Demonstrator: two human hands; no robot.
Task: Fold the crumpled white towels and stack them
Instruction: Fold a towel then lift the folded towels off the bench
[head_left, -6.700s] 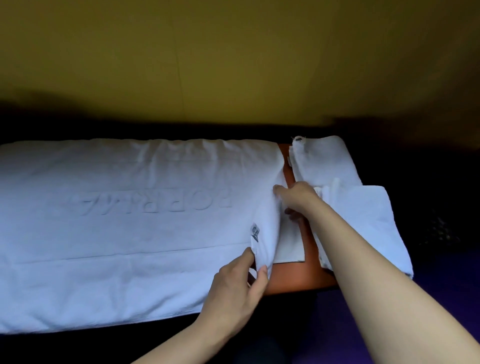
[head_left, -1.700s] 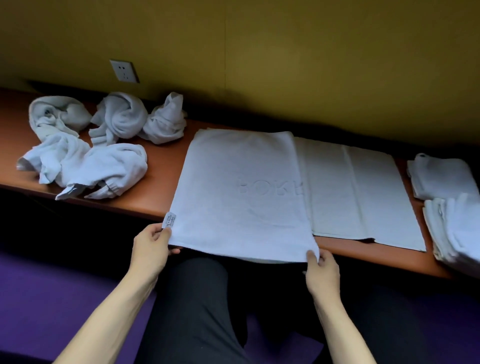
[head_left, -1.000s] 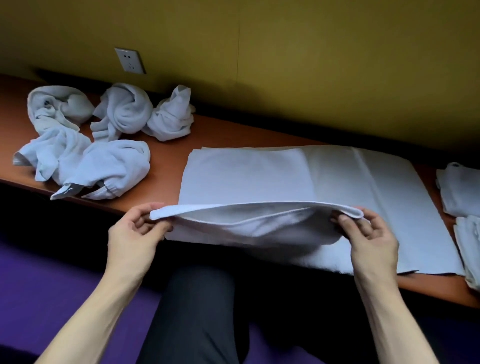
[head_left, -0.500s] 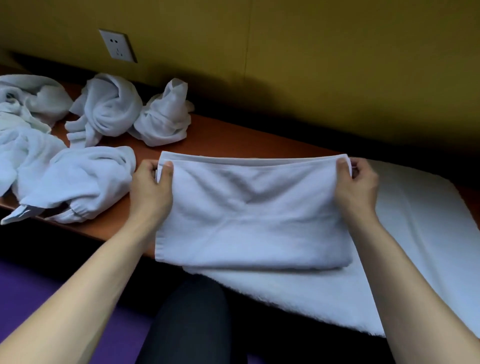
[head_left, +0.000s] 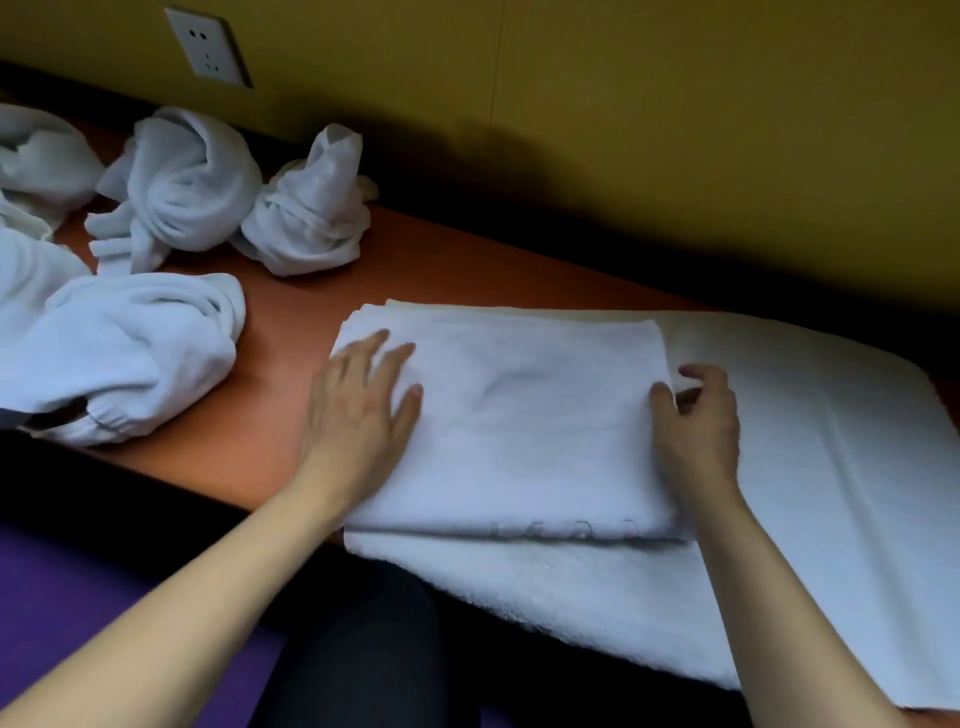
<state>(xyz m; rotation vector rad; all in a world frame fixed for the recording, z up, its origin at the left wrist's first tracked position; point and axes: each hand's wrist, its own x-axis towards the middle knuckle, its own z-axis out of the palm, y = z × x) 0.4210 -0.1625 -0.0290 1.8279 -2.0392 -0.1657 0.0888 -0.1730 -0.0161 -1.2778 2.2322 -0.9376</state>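
You're working on the orange shelf (head_left: 291, 332), mid-fold on the white towel (head_left: 524, 415), its folded half lying over the spread half; next comes another fold, I'd judge, needing matched edges. Crumpled towels (head_left: 176, 187) are waiting far left. Your left hand (head_left: 358, 410) is pressing flat, fingers released; your right hand (head_left: 698, 410) is pinching the fold's right edge.

A bare strip of tabletop (head_left: 291, 332) lies open between the crumpled towels (head_left: 171, 182) on the left and the folded towel (head_left: 519, 415) in the middle. Behind the folded towel, another bare band runs to the wall (head_left: 675, 130). The spread towel (head_left: 831, 467) covers the right side, overhanging the near edge.
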